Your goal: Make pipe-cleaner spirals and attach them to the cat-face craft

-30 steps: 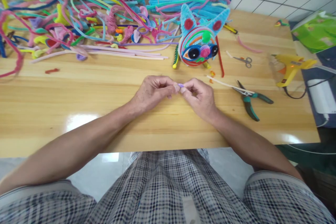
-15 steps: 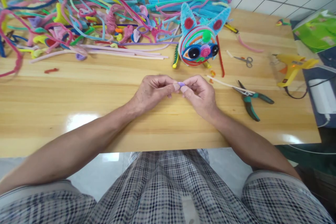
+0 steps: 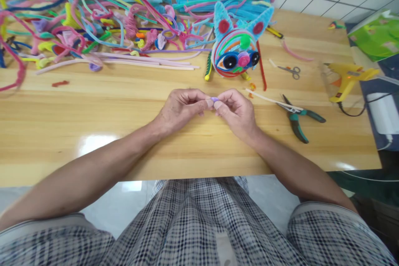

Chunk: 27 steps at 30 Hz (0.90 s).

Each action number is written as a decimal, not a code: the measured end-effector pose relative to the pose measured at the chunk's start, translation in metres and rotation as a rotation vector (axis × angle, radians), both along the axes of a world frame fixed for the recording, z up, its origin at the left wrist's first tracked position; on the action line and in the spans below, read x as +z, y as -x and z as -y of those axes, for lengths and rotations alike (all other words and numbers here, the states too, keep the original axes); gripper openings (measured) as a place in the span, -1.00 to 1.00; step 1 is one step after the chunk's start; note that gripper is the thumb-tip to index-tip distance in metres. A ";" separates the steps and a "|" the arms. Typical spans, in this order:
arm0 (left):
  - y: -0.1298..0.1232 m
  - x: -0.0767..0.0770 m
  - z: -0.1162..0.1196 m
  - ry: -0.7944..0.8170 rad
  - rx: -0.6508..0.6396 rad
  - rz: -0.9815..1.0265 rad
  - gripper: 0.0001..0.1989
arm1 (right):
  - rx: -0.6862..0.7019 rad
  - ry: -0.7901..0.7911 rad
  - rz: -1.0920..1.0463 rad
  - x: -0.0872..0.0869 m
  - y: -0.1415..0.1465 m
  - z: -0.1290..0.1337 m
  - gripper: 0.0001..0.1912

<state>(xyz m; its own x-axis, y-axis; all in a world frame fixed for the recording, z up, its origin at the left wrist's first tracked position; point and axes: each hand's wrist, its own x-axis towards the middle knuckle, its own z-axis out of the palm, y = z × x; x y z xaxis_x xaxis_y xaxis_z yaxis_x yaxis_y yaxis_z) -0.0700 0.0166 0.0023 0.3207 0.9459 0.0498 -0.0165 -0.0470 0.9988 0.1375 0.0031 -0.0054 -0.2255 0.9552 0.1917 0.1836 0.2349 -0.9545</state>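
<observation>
A small purple piece of pipe cleaner sits between my fingertips, mostly covered by them. My left hand pinches its left side between thumb and fingers, and my right hand pinches the right side. Both hands are held just above the wooden table. Beyond them stands a colourful animal figure made of coiled pipe cleaners, with pale blue ears, red ear spots, black eyes and a pink nose. Tiny orange scraps lie between the figure and my right hand.
Many loose pipe cleaners cover the back left. On the right lie green-handled pliers across a pale strip, small scissors, a yellow glue gun with its cord and a yellow cutter. A red scrap lies at left.
</observation>
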 end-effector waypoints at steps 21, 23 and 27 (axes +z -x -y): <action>0.000 0.003 0.000 -0.047 -0.013 -0.047 -0.77 | -0.043 -0.070 0.086 0.001 0.001 0.002 -0.71; 0.000 0.003 0.000 -0.049 -0.019 -0.051 -0.77 | -0.042 -0.075 0.088 0.000 0.001 0.002 -0.73; 0.002 0.002 -0.002 -0.050 -0.033 -0.056 -0.75 | -0.055 -0.114 0.107 0.001 0.002 0.002 -0.76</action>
